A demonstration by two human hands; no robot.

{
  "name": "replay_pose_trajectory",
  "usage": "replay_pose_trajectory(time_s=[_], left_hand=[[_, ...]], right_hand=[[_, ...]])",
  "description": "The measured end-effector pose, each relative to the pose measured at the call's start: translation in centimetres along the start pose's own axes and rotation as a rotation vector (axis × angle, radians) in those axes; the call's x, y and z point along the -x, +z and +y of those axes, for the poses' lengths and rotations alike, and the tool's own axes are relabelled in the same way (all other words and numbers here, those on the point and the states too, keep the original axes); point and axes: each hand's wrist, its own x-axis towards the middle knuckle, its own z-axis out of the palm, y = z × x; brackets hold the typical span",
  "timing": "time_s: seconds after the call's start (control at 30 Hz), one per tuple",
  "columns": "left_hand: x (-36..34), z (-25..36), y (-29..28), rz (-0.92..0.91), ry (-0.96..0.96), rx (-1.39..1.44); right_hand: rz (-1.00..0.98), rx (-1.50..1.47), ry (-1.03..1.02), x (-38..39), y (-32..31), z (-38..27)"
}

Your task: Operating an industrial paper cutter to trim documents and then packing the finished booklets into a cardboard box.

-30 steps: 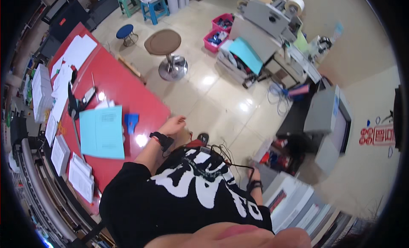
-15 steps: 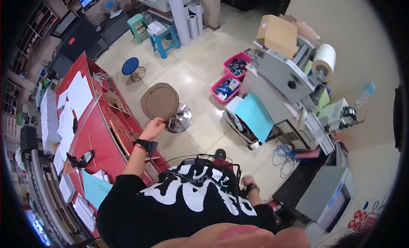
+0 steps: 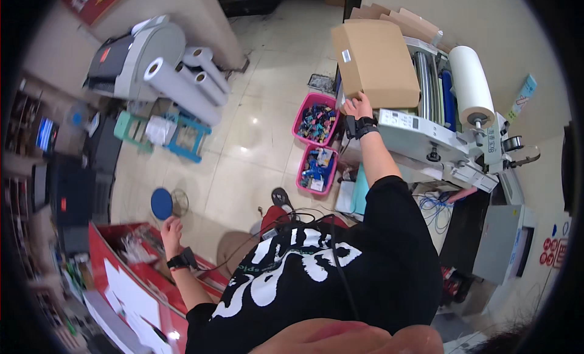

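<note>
My right hand (image 3: 358,104) is at the near left corner of a brown cardboard box (image 3: 383,65), its fingers curled against the edge. The box lies closed and slightly slanted on top of a grey laminating machine (image 3: 404,123); a small white label marks its side. My left hand (image 3: 171,233) hangs in the air at the left, fingers loosely bent and nothing visible in them. It is nearest to a round blue stool (image 3: 162,204) and the end of a red counter (image 3: 97,244). Both wrists wear black straps with small devices.
Two pink bins (image 3: 334,153) full of small items stand on the floor left of the machine. A large white roll (image 3: 471,86) is mounted on its right. Blue cables (image 3: 435,208) trail below. White paper rolls (image 3: 182,89) and plastic stools (image 3: 187,141) stand at the far left.
My body has turned right and moved toward the machine. My right hand has risen from beside my body to the cardboard box. My left hand has come away from the brown chair.
</note>
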Motion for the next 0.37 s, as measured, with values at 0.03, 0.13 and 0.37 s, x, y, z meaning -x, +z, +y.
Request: replay_pose_trajectory(time_s=[0.03, 0.13, 0.37], left_hand=[[-5.5, 3.2, 2.2, -0.08, 0.047, -0.01], [-13.2, 14.6, 12.1, -0.277, 0.157, -0.072], [-29.1, 28.4, 28.0, -0.854, 0.441, -0.479]], right_hand=[[0.034, -0.024, -0.036, -2.2, -0.5, 0.1], [0.276, -0.162, -0.104, -3.8, 1.3, 1.8], [0.336, 0.142, -0.218, -1.9, 4.5, 0.6]])
